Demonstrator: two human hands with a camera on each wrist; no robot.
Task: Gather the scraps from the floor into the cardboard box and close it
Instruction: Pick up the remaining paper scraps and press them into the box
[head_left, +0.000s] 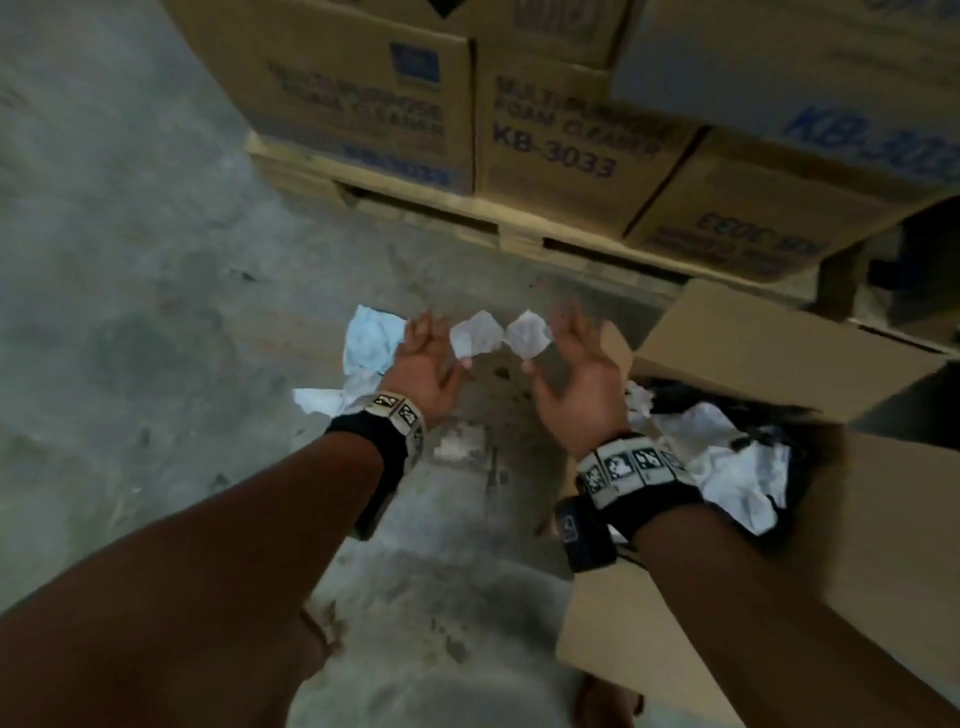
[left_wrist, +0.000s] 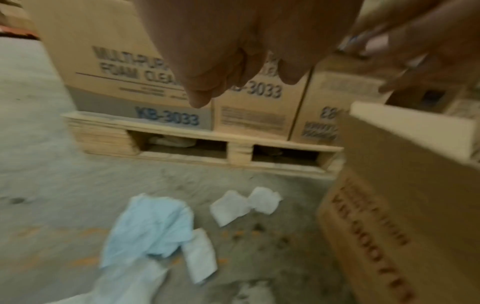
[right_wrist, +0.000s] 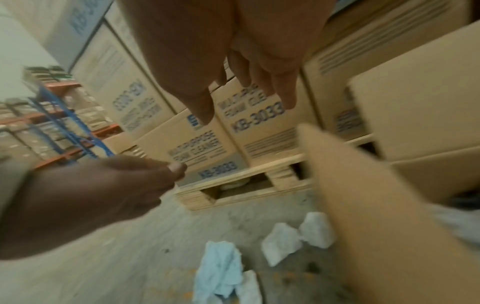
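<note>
Both hands empty, left hand (head_left: 423, 364) and right hand (head_left: 574, 379) with fingers spread, over crumpled white paper scraps (head_left: 475, 335) on rough grey concrete floor (head_left: 130, 260), open brown cardboard box (head_left: 779, 343) beside

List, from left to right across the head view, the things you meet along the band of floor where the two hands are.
light blue scrap → left hand → first white scrap → second white scrap → right hand → open cardboard box

Printed cartons (head_left: 545, 135) sit stacked on a wooden pallet (left_wrist: 233, 152).
</note>
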